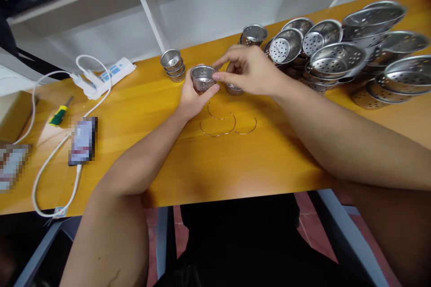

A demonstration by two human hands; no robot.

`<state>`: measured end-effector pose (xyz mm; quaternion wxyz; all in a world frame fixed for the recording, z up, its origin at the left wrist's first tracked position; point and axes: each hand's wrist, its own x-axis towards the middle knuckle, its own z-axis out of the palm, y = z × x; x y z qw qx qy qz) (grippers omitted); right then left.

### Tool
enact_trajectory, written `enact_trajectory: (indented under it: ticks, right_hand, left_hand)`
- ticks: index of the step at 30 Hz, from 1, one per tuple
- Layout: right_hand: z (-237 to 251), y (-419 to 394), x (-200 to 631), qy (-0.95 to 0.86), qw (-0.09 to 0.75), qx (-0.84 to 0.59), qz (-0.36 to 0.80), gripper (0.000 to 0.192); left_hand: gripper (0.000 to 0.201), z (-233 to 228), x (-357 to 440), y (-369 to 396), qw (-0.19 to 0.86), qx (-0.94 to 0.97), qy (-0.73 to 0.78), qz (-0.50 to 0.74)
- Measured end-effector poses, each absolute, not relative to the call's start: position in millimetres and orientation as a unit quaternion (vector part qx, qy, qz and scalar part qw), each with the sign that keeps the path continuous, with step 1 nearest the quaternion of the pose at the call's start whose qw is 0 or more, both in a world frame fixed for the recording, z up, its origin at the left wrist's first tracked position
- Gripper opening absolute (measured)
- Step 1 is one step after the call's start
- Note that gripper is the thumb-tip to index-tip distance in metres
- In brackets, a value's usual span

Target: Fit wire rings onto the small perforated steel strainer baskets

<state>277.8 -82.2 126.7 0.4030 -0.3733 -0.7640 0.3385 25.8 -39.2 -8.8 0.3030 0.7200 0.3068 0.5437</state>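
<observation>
A small perforated metal cup (203, 78) is held upright just above the table, my left hand (193, 98) wrapped around its side with the thumb along the front. At the cup's right rim, my right hand (251, 69) brings thumb and index finger together in a pinch. Whatever lies between those fingertips is too small to make out. Behind the right hand, another perforated cup (235, 89) is partly hidden. Several thin curved wires (218, 135) lie on the table below the hands. A short stack of similar small cups (172, 60) stands to the left of the held one.
Stacks of larger perforated metal cups (336, 60) crowd the right side, with another cup stack (255, 33) at the back. On the left lie a power strip (114, 76), a green-yellow screwdriver (59, 115) and a phone (83, 141) on a white cable (50, 161). A white shelf (215, 4) rises behind.
</observation>
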Motion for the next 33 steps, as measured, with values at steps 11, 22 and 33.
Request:
enact_trajectory:
  ticks: [11, 22, 33]
  right_hand:
    - [131, -92, 273, -0.831, 0.294, -0.341, 0.328, 0.054]
    - [150, -89, 295, -0.821, 0.265, -0.379, 0.334, 0.095]
    - [181, -90, 324, -0.771, 0.281, -0.551, 0.152, 0.076]
  left_hand:
    - [0.111, -7, 29, -45, 0.293, 0.739, 0.309, 0.521]
    - [0.112, -9, 32, -43, 0.256, 0.789, 0.279, 0.483]
    - [0.087, 21, 10, -46, 0.138, 0.744, 0.353, 0.550]
